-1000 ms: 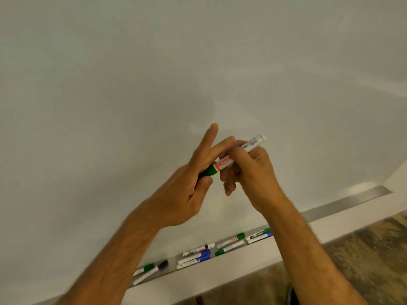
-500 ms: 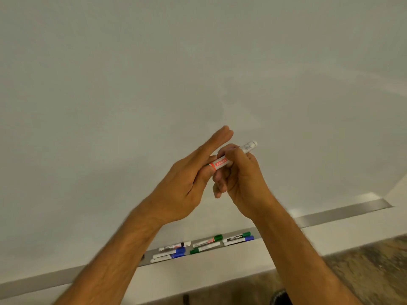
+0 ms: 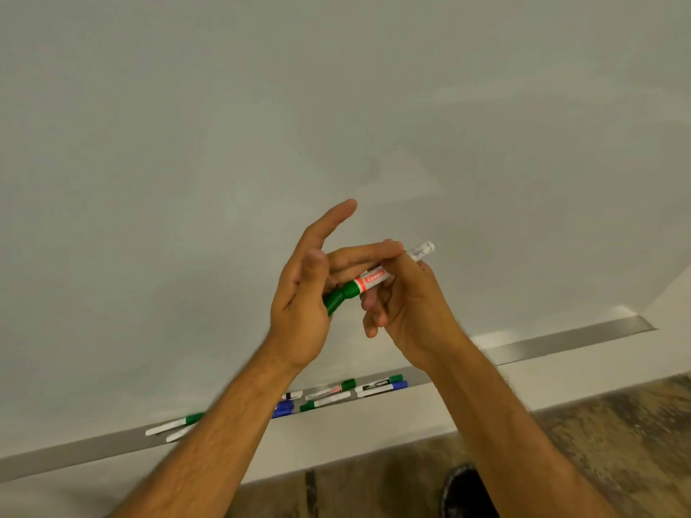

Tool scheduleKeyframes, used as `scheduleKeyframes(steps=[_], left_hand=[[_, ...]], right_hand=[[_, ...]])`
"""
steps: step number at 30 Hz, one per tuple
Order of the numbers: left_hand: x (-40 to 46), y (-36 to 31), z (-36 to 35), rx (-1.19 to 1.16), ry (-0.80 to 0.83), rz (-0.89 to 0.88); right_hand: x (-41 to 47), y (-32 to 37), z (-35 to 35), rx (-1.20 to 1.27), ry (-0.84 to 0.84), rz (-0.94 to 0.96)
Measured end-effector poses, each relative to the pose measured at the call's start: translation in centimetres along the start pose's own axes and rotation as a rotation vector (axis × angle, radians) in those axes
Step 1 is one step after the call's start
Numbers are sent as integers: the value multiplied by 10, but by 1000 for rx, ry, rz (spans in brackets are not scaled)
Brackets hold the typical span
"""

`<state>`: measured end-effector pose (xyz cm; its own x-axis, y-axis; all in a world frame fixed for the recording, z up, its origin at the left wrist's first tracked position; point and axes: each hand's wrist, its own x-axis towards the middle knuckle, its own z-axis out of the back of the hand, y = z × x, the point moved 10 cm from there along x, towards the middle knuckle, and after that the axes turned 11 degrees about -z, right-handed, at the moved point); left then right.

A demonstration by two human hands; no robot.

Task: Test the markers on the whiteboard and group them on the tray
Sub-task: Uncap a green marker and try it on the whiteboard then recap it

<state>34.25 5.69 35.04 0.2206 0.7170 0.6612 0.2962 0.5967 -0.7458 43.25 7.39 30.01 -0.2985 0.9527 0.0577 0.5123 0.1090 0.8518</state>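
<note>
Head view shows the right hand (image 3: 407, 312) gripping a white-barrelled marker (image 3: 377, 276) in front of the whiteboard (image 3: 224, 143), while the left hand (image 3: 303, 293), index finger straight, closes thumb and lower fingers on its green cap (image 3: 336, 299), other markers (image 3: 329, 396) lying on the tray (image 3: 561, 340) below both hands

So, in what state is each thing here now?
Held marker: capped, off the tray, between both hands.
Left hand: cap end in its palm, forefinger straight.
Right hand: grips the white barrel.
Tray markers: capped, lying flat.
Tray: holds markers, right part bare.
Whiteboard: no marks visible.
</note>
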Motion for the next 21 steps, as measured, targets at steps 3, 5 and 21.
scheduleKeyframes(steps=[3,5,21], left_hand=[[9,2,1,-29,-3,3],[13,3,1,-23,-3,-2],[13,-12,44,409,-318,-276]], right_hand=[[1,4,6,22,-18,-11],[2,6,11,25,-46,-23],[12,5,11,5,-170,31]])
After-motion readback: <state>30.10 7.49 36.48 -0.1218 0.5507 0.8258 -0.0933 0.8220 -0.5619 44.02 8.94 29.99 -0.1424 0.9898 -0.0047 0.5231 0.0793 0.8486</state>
